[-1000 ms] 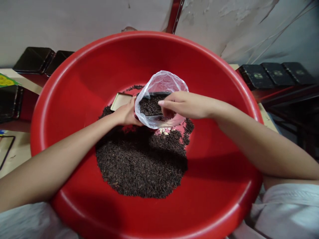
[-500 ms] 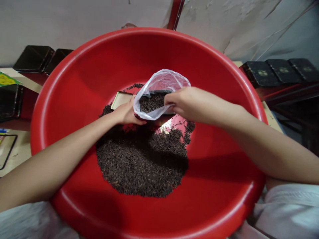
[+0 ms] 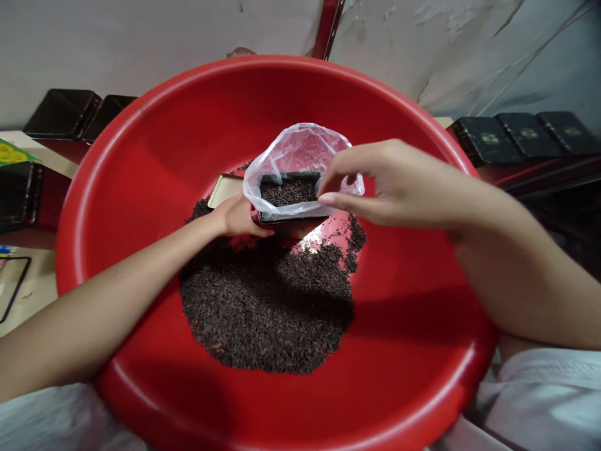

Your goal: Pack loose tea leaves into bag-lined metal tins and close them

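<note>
smooth glossy plastic tub [image 3: 408, 260], thin crinkled see-through plastic bag [image 3: 303, 145], rough matt dry leaves [image 3: 263, 322], smooth metal-looking lid [image 3: 223, 190], rough flaking wall [image 3: 399, 37]

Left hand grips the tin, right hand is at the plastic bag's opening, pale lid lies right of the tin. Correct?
No: the pale lid lies left of the tin, per the head view. The left hand gripping the tin and right hand at the plastic bag's opening stand.

Three dark-topped boxes [image 3: 529, 133] line up at right. Other dark boxes [image 3: 61, 113] stand left, near a green-and-yellow item [image 3: 13, 153]. A red post [image 3: 327, 28] shows against the pale wall [image 3: 164, 34].
</note>
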Available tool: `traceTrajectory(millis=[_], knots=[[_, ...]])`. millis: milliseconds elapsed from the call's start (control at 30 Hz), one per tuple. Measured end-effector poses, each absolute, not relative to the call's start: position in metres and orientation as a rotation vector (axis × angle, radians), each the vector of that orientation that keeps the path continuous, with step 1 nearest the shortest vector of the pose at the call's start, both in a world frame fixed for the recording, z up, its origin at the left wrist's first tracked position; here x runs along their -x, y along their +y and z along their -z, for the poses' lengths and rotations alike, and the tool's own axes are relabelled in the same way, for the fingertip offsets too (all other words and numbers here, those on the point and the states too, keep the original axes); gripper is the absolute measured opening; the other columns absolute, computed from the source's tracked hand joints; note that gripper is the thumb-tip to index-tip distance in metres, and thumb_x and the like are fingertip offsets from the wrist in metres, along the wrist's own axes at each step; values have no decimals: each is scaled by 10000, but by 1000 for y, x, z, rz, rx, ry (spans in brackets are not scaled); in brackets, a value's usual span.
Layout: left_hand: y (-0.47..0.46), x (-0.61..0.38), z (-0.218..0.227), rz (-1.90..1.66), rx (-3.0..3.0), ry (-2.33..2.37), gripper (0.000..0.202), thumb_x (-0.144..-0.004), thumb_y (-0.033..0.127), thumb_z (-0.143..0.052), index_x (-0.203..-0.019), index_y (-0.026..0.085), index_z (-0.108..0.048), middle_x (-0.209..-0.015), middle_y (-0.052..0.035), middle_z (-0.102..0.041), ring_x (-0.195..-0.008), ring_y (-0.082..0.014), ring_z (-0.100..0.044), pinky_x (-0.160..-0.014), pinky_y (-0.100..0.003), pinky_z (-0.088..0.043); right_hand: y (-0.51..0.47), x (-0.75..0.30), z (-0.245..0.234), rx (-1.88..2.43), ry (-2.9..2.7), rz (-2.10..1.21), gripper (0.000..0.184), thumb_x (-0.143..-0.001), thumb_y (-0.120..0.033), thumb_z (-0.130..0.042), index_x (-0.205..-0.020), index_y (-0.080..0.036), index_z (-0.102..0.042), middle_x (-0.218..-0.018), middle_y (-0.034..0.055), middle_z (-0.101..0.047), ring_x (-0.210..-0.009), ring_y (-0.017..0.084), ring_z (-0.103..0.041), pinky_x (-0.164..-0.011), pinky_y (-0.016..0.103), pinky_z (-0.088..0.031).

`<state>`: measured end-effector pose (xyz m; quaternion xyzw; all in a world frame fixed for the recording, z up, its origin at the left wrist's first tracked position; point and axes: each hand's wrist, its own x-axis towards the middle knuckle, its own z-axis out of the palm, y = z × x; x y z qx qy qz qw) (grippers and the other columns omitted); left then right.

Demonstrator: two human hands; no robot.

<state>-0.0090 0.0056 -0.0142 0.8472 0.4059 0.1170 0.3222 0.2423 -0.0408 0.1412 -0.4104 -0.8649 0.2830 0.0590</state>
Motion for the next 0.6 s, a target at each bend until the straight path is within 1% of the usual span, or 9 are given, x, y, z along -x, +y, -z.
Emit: traceTrajectory(millis=[100, 167, 200, 233, 300, 367, 400, 500, 600], knots=[[5, 9, 15, -324, -2238, 1066, 675, -587, 512, -742, -1170, 197, -614, -1223, -91, -635, -1203, -360, -523, -1024, -481, -433, -51, -240, -148, 1142, -2693, -1374, 228, -835, -406, -629, -854, -201, -727, -791, 6, -692, -769, 130, -634, -723, 247, -468], [4, 8, 15, -321, -2267, 1061, 612, -586, 482, -738, -1118, 194, -643, -1176, -77, -661, -1197, -355, -527, -1046, -461, -417, -61, -227, -133, 925, -2861, -1790, 287, -820, -430, -653, -972, -199, -730, -874, 24, -720, -812, 149, -669, -741, 242, -502], [4, 8, 15, -318, -2284, 1056, 580, -589, 471, -733, -1091, 192, -655, -1147, -71, -673, -1196, -353, -527, -1062, -453, -404, -66, -219, -118, 846, -2952, -1878, 367, -827, -448, -646, -1058, -171, -713, -963, 61, -722, -880, 181, -680, -786, 264, -514], [4, 7, 14, -319, -2297, 1049, 559, -592, 463, -730, -1075, 190, -660, -1126, -65, -682, -1195, -349, -528, -1075, -445, -391, -71, -209, -99, 894, -3043, -1798, 449, -859, -467, -603, -1149, -132, -677, -1092, 119, -695, -979, 233, -670, -856, 316, -513], [4, 7, 13, -316, -2305, 1036, 556, -595, 462, -728, -1072, 186, -658, -1108, -61, -688, -1193, -341, -530, -1088, -433, -379, -79, -194, -54, 1204, -3110, -1485, 646, -922, -506, -479, -1362, -33, -502, -1370, 246, -509, -1221, 361, -546, -1015, 449, -439], [4, 7, 13, -289, -2294, 1037, 558, -590, 471, -732, -1062, 182, -658, -1105, -63, -688, -1205, -346, -520, -1098, -441, -368, -86, -185, -8, 1420, -2988, -1417, 858, -905, -577, -461, -1495, 10, -251, -1528, 292, -257, -1402, 422, -307, -1112, 490, -341], [5, 8, 13, -270, -2286, 1042, 547, -590, 476, -734, -1043, 179, -663, -1097, -69, -689, -1215, -354, -512, -1103, -450, -361, -89, -184, 12, 1495, -2917, -1409, 922, -888, -604, -473, -1510, 14, -188, -1558, 292, -160, -1449, 419, -186, -1152, 494, -279], [7, 10, 16, -238, -2274, 1047, 511, -590, 505, -742, -980, 181, -677, -1065, -81, -692, -1258, -375, -470, -1124, -479, -328, -104, -187, 50, 1427, -2782, -1418, 986, -844, -617, -540, -1508, 19, -183, -1580, 270, -45, -1481, 380, 11, -1208, 509, -80], [8, 11, 20, -291, -2270, 1039, 545, -565, 519, -768, -993, 199, -666, -1083, -76, -681, -1267, -378, -457, -1120, -479, -331, -121, -187, 61, 1202, -2667, -1658, 1211, -684, -682, -675, -1506, 36, -149, -1572, 291, -48, -1484, 378, -6, -1211, 509, -92]])
